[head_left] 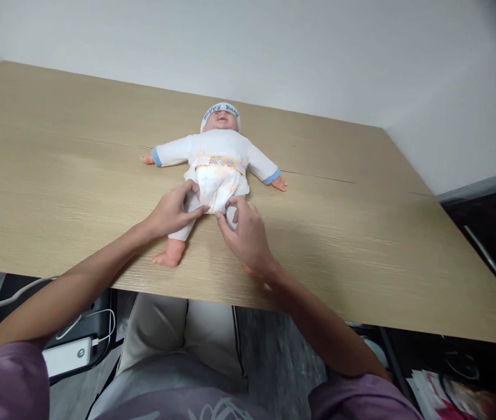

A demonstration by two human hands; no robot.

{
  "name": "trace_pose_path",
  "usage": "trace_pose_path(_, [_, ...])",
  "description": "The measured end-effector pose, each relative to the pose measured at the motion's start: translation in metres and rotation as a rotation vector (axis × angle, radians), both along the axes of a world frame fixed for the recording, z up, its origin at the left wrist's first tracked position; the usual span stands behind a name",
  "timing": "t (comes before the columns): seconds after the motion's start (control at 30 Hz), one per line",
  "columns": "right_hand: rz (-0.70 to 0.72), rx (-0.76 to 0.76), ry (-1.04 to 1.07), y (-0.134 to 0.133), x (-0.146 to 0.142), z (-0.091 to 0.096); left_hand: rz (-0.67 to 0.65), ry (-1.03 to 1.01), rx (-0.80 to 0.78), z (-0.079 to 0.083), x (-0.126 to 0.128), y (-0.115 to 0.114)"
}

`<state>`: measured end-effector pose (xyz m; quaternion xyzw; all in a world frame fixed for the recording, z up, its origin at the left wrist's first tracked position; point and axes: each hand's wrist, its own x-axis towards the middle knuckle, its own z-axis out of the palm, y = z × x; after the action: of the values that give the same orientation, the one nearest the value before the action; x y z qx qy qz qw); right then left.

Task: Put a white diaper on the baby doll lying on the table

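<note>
A pale wall (pixel 248 52) fills the top of the frame; below it, a light wood-grain table (pixel 77 204) spans the centre, marked by a thin horizontal seam. I see the doll (pixel 221 141) on its back at mid-frame, head toward the upper edge, arms spread to both sides. I judge this orientation to present the legs and the diaper (pixel 218 182) to the operating hands.

The diaper is around the doll's hips, over the white clothing, its patterned waistband across the belly. My left hand (pixel 173 211) is at the leg on the left of the frame, thumb and forefinger arched apart, thumb tip at the diaper's lower edge. My right hand (pixel 248 230) is curled at the other leg, thumb at the same edge. I cannot tell whether either hand pinches material. The paired placement probably lets both leg edges be handled evenly while steadying the doll.

Obstructions: the right hand covers most of the adjacent leg, and its foot barely shows beneath the wrist. The foot (pixel 169 254) at left of centre is exposed.

Surroundings: a white power bank (pixel 67 357) with a cable occupies the lower left, below table level; papers (pixel 435 396) occupy the lower right. Neither obstructs the hands.
</note>
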<state>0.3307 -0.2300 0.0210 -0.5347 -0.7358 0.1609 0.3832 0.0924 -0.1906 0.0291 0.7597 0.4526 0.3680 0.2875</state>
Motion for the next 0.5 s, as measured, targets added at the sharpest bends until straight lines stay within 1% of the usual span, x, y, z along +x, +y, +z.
trace_pose_path(0.13, [-0.056,-0.043,0.119,0.001,0.002,0.005,-0.023,-0.193,-0.091,-0.006,0.001,0.005])
trace_pose_path(0.27, [-0.069,-0.041,0.128,0.002,0.007,0.009,0.054,-0.357,-0.165,-0.012,0.004,0.007])
trace_pose_path(0.4, [-0.057,-0.061,0.109,0.001,0.01,0.009,0.16,-0.353,-0.202,-0.014,0.006,0.004])
trace_pose_path(0.5, [-0.051,-0.053,0.101,0.001,0.01,0.006,0.191,-0.311,-0.209,-0.01,0.005,-0.001])
